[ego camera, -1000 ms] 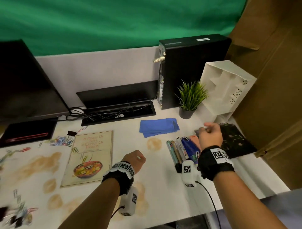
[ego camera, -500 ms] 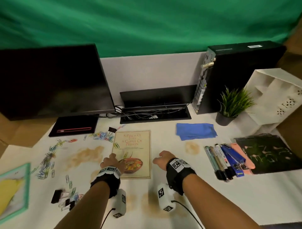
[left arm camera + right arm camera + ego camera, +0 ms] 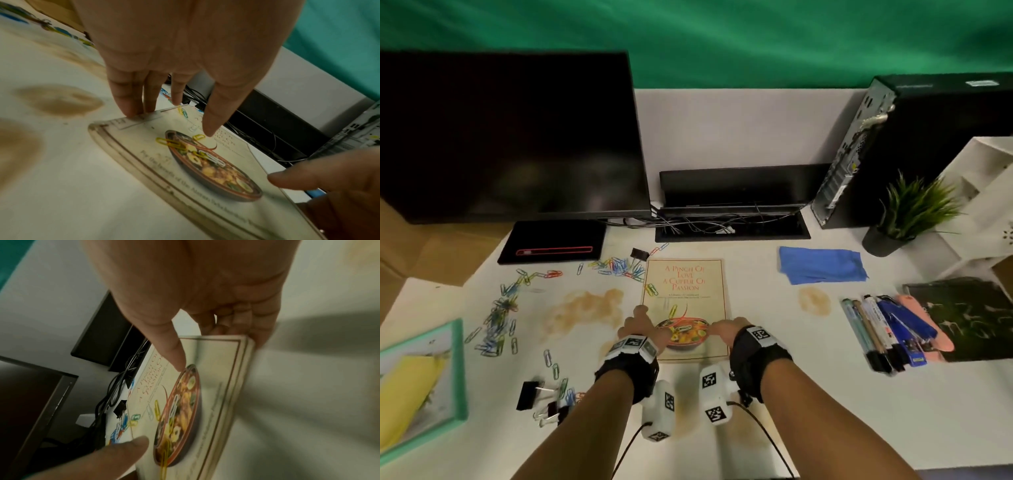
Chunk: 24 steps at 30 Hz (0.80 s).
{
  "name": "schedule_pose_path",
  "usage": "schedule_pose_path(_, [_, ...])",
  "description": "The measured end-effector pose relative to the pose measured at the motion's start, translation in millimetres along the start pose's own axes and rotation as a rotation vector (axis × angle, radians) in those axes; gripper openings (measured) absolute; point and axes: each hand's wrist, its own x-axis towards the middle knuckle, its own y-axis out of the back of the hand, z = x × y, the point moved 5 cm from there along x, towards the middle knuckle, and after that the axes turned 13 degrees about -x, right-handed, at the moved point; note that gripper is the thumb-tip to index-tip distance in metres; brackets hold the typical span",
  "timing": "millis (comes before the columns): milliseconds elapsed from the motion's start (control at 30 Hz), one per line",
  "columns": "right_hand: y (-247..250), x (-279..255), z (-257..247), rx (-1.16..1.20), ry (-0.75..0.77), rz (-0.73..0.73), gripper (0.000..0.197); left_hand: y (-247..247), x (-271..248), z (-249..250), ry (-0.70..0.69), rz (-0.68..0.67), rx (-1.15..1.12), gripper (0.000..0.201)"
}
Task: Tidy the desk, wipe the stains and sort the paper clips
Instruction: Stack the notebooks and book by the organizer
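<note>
A cream cookbook (image 3: pixel 685 294) with a bowl picture lies mid-desk, with a few paper clips (image 3: pixel 652 289) on its cover. My left hand (image 3: pixel 641 320) touches its left edge with straight fingers (image 3: pixel 131 110), thumb above the cover. My right hand (image 3: pixel 724 329) grips the right edge (image 3: pixel 244 356), fingers curled round it and thumb on the cover. Several coloured paper clips (image 3: pixel 500 318) and black binder clips (image 3: pixel 529 395) are scattered on the left. Brown stains (image 3: pixel 585 308) mark the white desk; another stain (image 3: pixel 815 300) sits below a blue cloth (image 3: pixel 822 269).
A monitor (image 3: pixel 510 137) stands back left and a PC tower (image 3: pixel 928 147), plant (image 3: pixel 914 212) and white organizer (image 3: pixel 989 192) back right. Markers and pens (image 3: pixel 880 329) lie beside a black notebook (image 3: pixel 976 315). A teal-framed picture (image 3: pixel 458 370) is front left; a cable tray (image 3: pixel 732 229) is behind the book.
The head view swung left. My right hand left the pens and notebook at the right and came to the book's right edge; my left hand moved to its left edge.
</note>
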Motion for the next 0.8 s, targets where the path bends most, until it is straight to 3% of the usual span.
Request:
schedule_pose_path(233, [-8.7, -10.5, -13.8, 0.123, 0.173, 0.100, 0.047, 1.8, 2.9, 1.5, -0.020, -0.020, -0.055, 0.071])
schedule_pose_path(333, [5.6, -28.4, -23.2, 0.146, 0.263, 0.164, 0.029, -1.0, 3.2, 5.1, -0.036, -0.047, -0.119, 0.068])
schedule_pose_path(400, [18.9, -44.9, -29.8, 0.098, 0.326, 0.244, 0.022, -4.2, 1.6, 10.2, -0.049, -0.071, -0.168, 0.066])
schedule_pose_path(633, [57.2, -98.9, -37.9, -0.240, 0.458, 0.560, 0.028, -15.6, -3.5, 31.1, -0.116, -0.131, -0.178, 0.066])
schedule_pose_path(700, [68.7, -103.3, -28.9, -0.184, 0.457, 0.581, 0.028, -20.7, -6.0, 40.1, -0.135, -0.142, -0.191, 0.064])
schedule_pose_path(800, [86.5, -99.2, -5.4, 0.164, 0.464, 0.522, 0.030, -31.0, -11.7, 60.1, -0.144, -0.179, -0.327, 0.059])
